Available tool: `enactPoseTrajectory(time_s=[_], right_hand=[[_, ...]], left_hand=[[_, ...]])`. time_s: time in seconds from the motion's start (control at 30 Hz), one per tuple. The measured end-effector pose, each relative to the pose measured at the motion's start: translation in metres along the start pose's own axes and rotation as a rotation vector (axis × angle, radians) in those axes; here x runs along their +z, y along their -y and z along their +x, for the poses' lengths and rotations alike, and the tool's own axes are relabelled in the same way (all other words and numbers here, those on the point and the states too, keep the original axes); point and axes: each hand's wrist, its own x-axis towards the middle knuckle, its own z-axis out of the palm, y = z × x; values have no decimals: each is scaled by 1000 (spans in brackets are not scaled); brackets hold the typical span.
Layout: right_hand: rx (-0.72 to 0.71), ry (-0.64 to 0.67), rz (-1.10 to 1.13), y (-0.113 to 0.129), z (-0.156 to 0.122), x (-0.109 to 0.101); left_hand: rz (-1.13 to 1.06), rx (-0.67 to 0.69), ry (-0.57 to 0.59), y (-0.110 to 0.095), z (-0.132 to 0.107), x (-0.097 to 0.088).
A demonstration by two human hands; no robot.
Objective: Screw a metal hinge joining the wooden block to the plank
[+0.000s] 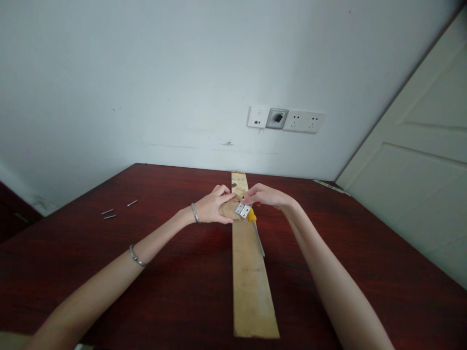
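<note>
A small wooden block (228,209) lies across the long wooden plank (251,287). My left hand (211,206), with a chain bracelet at its wrist, is closed round the block, its thumb and fingers on opposite edges. On the block's right end sits a silver metal hinge (243,210) with screw holes. The fingertips of my right hand (266,195) pinch the hinge at its far right edge; the fingers partly cover it. Just below that hand, a screwdriver (252,216) with a yellow handle rests along the plank's right edge, its shaft pointing toward me.
Three screws (110,217) lie apart on the left of the dark red table (164,291). A white wall with a row of power sockets (302,121) rises behind the table. A pale panelled door (419,160) borders the right side.
</note>
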Motion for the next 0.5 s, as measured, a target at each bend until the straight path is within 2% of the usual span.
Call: enactPoseTrajectory(time_s=[0.1, 0.2, 0.33, 0.5], right_hand=[[6, -22, 30, 2, 1, 2], [-1, -24, 99, 7, 0, 4], [-35, -52, 160, 19, -10, 0], [-74, -77, 152, 29, -21, -4]], left_hand=[[-3, 1, 14, 0, 1, -3], [33, 6, 74, 1, 1, -5], [65, 24, 175, 1, 0, -1], [82, -24, 210, 0, 0, 2]])
